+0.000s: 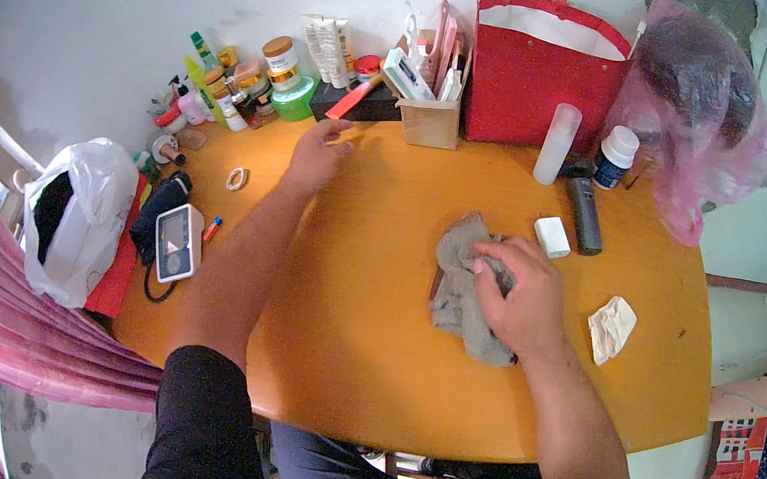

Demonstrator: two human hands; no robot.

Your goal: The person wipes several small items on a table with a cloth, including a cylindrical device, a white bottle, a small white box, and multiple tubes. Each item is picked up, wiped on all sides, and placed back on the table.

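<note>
My right hand (pixel 522 297) pinches a crumpled grey cloth (pixel 470 292) between thumb and fingers on the wooden table (pixel 363 358). My left hand (pixel 320 156) is at the back left of the table, its fingers bent, just below the lower end of an orange, flat-ended tool (pixel 354 97). Whether the fingers touch that tool is unclear. The tool leans by a small cardboard box (pixel 429 124) holding several items. To the right of the cloth lie a white plastic block (pixel 552 237), a dark grey handheld device (pixel 585 216) and a crumpled paper tissue (pixel 610 329).
Jars and bottles (pixel 280 59) crowd the back left. A blood pressure monitor (pixel 177 243), a white plastic bag (pixel 79 219) and a hair tie (pixel 237 178) are at left. A red bag (pixel 543 83), clear bottle (pixel 558 143), white-capped bottle (pixel 616 157) and pink plastic bag (pixel 700 117) stand behind.
</note>
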